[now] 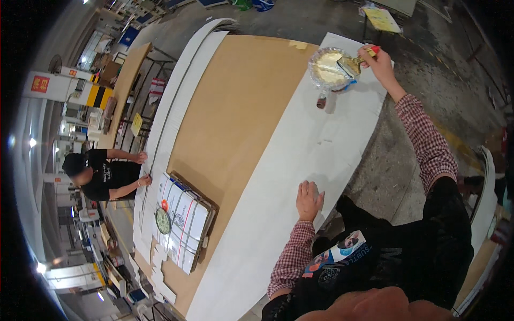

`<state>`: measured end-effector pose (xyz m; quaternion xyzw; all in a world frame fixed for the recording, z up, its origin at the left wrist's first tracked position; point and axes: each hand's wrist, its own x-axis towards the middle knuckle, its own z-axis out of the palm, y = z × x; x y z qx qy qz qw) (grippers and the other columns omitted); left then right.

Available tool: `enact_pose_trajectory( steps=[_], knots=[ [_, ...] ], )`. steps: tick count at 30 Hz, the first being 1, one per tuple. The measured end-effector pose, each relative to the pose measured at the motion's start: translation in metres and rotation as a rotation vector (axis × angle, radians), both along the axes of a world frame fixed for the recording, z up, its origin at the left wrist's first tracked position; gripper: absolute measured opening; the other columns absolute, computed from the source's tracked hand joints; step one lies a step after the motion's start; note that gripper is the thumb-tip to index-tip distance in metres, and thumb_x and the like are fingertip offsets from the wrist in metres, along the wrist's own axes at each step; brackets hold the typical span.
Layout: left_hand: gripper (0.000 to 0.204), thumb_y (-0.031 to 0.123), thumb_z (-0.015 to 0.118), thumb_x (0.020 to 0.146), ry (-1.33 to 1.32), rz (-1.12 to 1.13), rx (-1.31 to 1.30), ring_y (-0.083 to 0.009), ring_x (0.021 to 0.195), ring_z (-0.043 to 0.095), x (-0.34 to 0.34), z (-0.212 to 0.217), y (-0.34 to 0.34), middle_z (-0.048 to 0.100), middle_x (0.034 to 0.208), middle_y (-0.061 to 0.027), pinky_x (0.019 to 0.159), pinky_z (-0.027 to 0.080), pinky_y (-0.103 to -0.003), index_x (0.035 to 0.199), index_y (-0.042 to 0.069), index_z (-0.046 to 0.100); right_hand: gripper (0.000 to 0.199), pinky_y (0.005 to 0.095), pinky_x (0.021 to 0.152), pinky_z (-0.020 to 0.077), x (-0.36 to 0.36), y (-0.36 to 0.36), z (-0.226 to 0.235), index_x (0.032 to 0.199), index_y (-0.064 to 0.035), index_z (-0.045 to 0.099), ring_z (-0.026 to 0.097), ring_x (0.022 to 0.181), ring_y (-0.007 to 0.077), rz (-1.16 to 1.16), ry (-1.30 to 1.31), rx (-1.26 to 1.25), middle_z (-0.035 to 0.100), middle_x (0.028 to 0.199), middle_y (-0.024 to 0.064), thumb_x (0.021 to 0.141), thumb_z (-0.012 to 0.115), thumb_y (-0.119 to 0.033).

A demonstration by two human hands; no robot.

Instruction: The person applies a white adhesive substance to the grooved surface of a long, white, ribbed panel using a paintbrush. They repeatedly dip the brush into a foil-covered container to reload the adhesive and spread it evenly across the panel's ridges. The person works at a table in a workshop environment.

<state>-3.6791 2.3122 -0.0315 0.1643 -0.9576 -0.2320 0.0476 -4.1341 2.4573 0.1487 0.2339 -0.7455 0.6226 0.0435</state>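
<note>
My right hand [379, 65] is closed around the handle of a flat paintbrush [350, 66], red at its end. Its bristles are over the right side of a plastic-lined pan [316, 77], whose short brown handle points toward me. Cream-coloured paste [327, 67] fills the pan; whether the bristles dip into it I cannot tell. The pan stands on a long white sheet [278, 176] along my side of the table. My left hand [309, 202] rests flat on that sheet near its close edge, fingers stretched out, holding nothing.
Brown board [235, 91] covers the table's middle. A strapped white bundle [184, 222] with a round green-faced item [163, 220] on top lies at left. Across the table, a person in black [115, 174] touches the stacked white sheets [182, 80] along the far edge.
</note>
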Motion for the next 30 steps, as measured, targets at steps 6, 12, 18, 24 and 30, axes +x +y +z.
enact_pose_trajectory(
  steps=[6,12,18,24,30],
  knots=[
    [0.058,0.035,0.071,0.081,-0.021,0.096,0.064,-0.0423,0.127,0.042,-0.016,0.008,0.01,0.048,0.133,-0.0222,0.105,0.038,-0.046,0.125,0.004,0.051,0.038,0.0384,0.063,0.0475,-0.04,-0.073,-0.028,0.094,0.0038,0.065,0.061,0.066,0.0272,0.077,0.215,0.376,0.063,0.073,0.0177,0.088,0.066,-0.034],
    [0.056,0.033,0.072,0.081,-0.009,0.136,0.05,-0.0407,0.128,0.041,-0.022,0.005,0.014,0.048,0.133,-0.0207,0.105,0.038,-0.045,0.125,0.005,0.052,0.037,0.046,0.069,0.0466,-0.048,-0.101,-0.065,0.092,0.0045,0.064,0.061,0.075,0.0389,0.13,0.271,0.632,0.063,0.08,0.0227,0.088,0.063,-0.033],
    [0.056,0.03,0.072,0.08,-0.004,0.161,0.08,-0.041,0.128,0.041,-0.021,0.001,0.015,0.048,0.133,-0.0195,0.106,0.037,-0.045,0.126,0.005,0.052,0.039,0.0469,0.073,0.0464,-0.063,-0.103,-0.071,0.089,0.004,0.062,0.06,0.08,0.0417,0.06,0.278,0.602,0.064,0.083,0.0243,0.086,0.064,-0.034],
    [0.055,0.027,0.071,0.08,-0.016,0.159,0.107,-0.0418,0.129,0.039,-0.018,0.001,0.014,0.047,0.134,-0.0196,0.107,0.035,-0.046,0.126,0.004,0.051,0.035,0.0278,0.053,0.0498,-0.105,-0.093,-0.049,0.086,0.0009,0.063,0.061,0.056,0.0129,0.126,0.027,0.498,0.063,0.071,0.007,0.087,0.068,-0.034],
    [0.055,0.027,0.07,0.081,-0.012,0.152,0.106,-0.0411,0.131,0.038,-0.022,-0.004,0.016,0.046,0.135,-0.02,0.108,0.034,-0.045,0.127,0.004,0.051,0.035,0.0288,0.052,0.0493,-0.124,-0.087,-0.039,0.085,0.0016,0.063,0.06,0.052,0.0134,0.12,0.111,0.549,0.063,0.071,0.0077,0.086,0.069,-0.032]
  ],
)
